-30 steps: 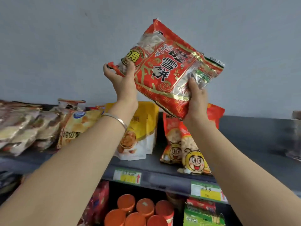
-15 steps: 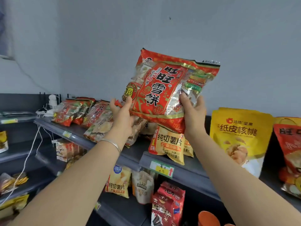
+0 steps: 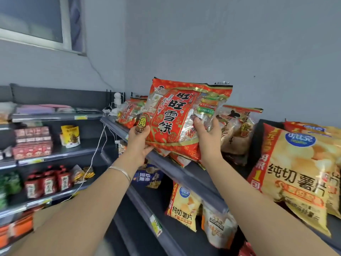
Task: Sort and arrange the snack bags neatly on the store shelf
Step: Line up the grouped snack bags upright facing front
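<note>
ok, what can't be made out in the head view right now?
All head view:
- Red bags on the grey top shelf: mostly covered by the held shiny red rice-cracker bag, so they can't be counted.
- Left hand, right hand: fingers hidden behind that bag.
- Yellow crisp bag: cut off by the right edge.
- Red boxes, far left: blurred, labels unreadable.
- Yellow price tag: too blurred to read.

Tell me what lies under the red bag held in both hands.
Beneath the red bag, corners of similar red bags poke out, lying on the top shelf. How many are stacked there is covered by it.
</note>
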The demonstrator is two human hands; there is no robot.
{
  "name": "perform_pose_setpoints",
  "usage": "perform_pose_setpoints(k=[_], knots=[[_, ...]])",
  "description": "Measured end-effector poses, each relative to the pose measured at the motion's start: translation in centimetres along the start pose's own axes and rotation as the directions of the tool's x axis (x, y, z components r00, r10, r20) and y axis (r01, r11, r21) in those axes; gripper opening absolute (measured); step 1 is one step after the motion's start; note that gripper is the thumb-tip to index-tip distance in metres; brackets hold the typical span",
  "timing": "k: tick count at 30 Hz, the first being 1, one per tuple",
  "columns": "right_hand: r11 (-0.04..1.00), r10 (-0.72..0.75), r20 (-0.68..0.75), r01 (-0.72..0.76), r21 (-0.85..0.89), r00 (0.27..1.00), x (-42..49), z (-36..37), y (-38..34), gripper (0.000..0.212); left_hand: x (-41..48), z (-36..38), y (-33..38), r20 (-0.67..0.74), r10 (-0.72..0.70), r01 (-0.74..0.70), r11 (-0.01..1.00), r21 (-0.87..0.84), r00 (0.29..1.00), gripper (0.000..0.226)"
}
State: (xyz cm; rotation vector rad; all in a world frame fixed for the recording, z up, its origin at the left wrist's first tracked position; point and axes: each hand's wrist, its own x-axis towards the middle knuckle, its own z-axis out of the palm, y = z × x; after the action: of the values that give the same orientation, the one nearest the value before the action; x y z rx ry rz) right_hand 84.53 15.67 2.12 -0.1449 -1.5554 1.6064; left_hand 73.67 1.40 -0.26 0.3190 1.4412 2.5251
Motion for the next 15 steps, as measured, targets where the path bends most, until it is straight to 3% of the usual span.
perform_pose_setpoints(k=[7, 10, 15], knots=[[0.99, 0.11, 0.207, -0.125, 0.063, 0.972, 4.3, 9.3, 6.7, 0.052, 5.6, -7.6, 2.2, -0.215, 0.079, -0.066, 0.996, 0.065, 0.973, 0.043], [0.981, 0.165, 0.257, -0.186, 0.059, 0.952, 5.1, 14.5, 9.6, 0.067, 8.1, -11.8, 3.4, -0.293, 0.084, -0.067, 0.996, 0.066, 0.953, 0.041], [0.982, 0.169, 0.301, -0.185, 0.026, 0.939, 8.0, 23.1, 15.5, 0.078, 13.5, -18.5, 5.0, -0.353, 0.092, -0.082, 0.996, 0.044, 0.931, 0.057]])
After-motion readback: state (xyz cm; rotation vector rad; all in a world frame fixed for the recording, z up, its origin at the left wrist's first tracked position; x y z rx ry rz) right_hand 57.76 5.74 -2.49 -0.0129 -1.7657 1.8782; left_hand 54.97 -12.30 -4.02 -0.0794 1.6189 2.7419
